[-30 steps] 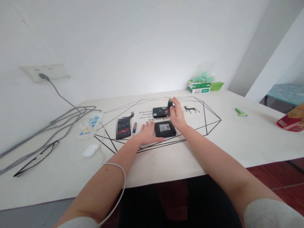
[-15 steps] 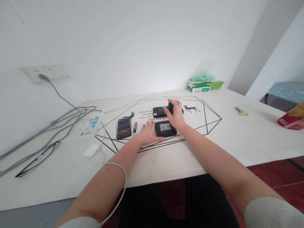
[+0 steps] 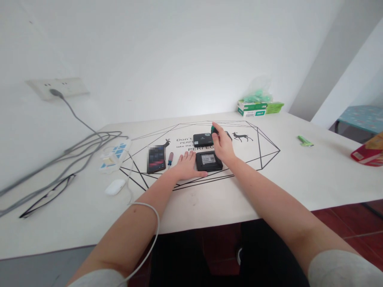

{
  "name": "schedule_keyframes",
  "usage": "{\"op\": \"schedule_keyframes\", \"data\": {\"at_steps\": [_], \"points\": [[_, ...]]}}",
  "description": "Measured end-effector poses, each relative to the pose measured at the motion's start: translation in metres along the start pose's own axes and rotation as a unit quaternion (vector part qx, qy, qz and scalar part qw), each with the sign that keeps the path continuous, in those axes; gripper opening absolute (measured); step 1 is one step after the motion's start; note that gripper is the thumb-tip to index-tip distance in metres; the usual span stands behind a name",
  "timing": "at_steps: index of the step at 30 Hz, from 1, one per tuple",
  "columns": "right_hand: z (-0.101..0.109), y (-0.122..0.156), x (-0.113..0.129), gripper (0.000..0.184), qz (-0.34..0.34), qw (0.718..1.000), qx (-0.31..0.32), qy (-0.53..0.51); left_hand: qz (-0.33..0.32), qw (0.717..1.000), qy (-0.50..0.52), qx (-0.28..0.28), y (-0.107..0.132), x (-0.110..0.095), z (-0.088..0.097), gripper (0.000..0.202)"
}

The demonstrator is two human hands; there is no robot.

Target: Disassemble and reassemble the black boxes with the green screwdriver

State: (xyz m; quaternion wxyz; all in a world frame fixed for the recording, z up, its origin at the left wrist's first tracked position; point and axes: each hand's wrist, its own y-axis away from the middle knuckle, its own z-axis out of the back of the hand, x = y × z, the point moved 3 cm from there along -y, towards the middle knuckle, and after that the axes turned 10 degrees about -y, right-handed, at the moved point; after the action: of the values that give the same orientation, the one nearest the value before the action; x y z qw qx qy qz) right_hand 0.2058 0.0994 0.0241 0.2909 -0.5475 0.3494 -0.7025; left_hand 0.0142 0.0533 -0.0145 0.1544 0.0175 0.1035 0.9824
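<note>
My left hand [image 3: 187, 165] lies flat on the table with its fingers stretched out. Its thumb runs along the near edge of a black square case [image 3: 206, 167] with a white label on top. Farther back, my right hand [image 3: 223, 143] is closed around a small green-and-black object [image 3: 213, 130], mostly hidden by the fingers; its exact kind does not show. Beside that hand sits a flat black box [image 3: 202, 139] with small stickers. Another dark item [image 3: 228, 135] shows partly behind the hand. A screwdriver [image 3: 170, 158] rests left of my left hand, next to a phone [image 3: 156, 159].
A power strip [image 3: 115, 157], white earphone case [image 3: 115, 187], glasses [image 3: 48, 196] and grey cables [image 3: 72, 151] occupy the left side. Green-and-white boxes [image 3: 251, 109] stand at the back. A green tube [image 3: 304, 140] and red packet [image 3: 369, 153] lie right. A white cable [image 3: 152, 209] crosses my left forearm.
My right hand has turned slightly around the green-and-black object, and its fingers now cover more of it. My left hand stays in place. The view has shifted a little.
</note>
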Motion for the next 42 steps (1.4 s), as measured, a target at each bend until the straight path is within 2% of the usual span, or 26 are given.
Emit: {"op": "schedule_keyframes", "data": {"at_steps": [7,11,17,23,34,42], "points": [[-0.003,0.0,-0.002,0.043,0.021,1.0,0.0,0.016,-0.005,1.0,0.004,0.0,-0.002,0.002,-0.002,0.14],[-0.002,0.001,-0.003,0.045,0.014,1.0,-0.015,0.016,-0.003,1.0,0.007,-0.007,-0.002,0.002,-0.003,0.139],[-0.001,0.001,0.004,0.043,0.012,1.0,0.005,0.007,-0.003,1.0,0.002,-0.003,-0.001,0.001,-0.002,0.138],[0.002,0.0,0.006,0.045,0.006,1.0,0.0,0.012,-0.006,1.0,0.004,-0.007,-0.002,0.002,-0.004,0.139],[0.006,-0.005,0.007,0.026,0.025,0.999,-0.044,-0.016,-0.003,1.0,-0.005,-0.002,-0.003,0.002,-0.003,0.139],[0.003,-0.003,0.0,0.028,0.017,0.998,-0.044,-0.041,-0.001,1.0,-0.009,-0.001,-0.004,0.004,-0.005,0.139]]}}
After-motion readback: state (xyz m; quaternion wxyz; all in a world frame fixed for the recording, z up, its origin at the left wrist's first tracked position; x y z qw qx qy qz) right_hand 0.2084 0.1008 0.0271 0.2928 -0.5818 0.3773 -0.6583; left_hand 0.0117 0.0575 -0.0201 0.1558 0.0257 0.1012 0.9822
